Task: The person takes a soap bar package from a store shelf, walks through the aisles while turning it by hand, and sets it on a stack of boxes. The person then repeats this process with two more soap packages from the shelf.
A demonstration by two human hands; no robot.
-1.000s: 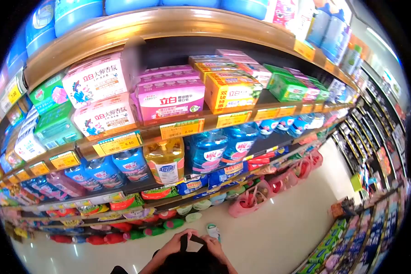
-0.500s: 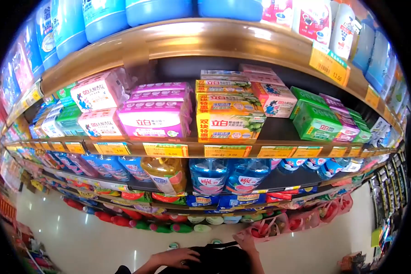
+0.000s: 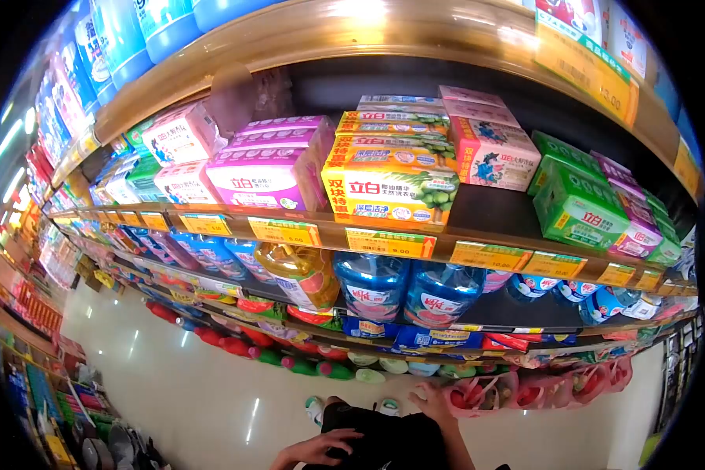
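My left hand rests at the bottom of the view against the black clothing over my lap, its fingers stretched out and holding nothing visible. To the right, my right hand is raised just beyond the black cloth with fingers apart and nothing seen in them. Nearest to it is a row of pink bags standing on the floor below the shelves. Higher up, yellow soap packs are stacked on the shelf, apart from both hands. My light-coloured shoes show between the hands and shelf.
Purple soap packs, pink packs and green packs share the middle shelf. Below stand blue bottles and an amber bottle. Yellow price tags line the shelf edge. Pale floor tiles lie beneath.
My view has shifted and tilted, bringing the soap packs closer. My right hand's fingers have spread; the dark strap beside it before no longer shows there. The left hand stays on the black cloth.
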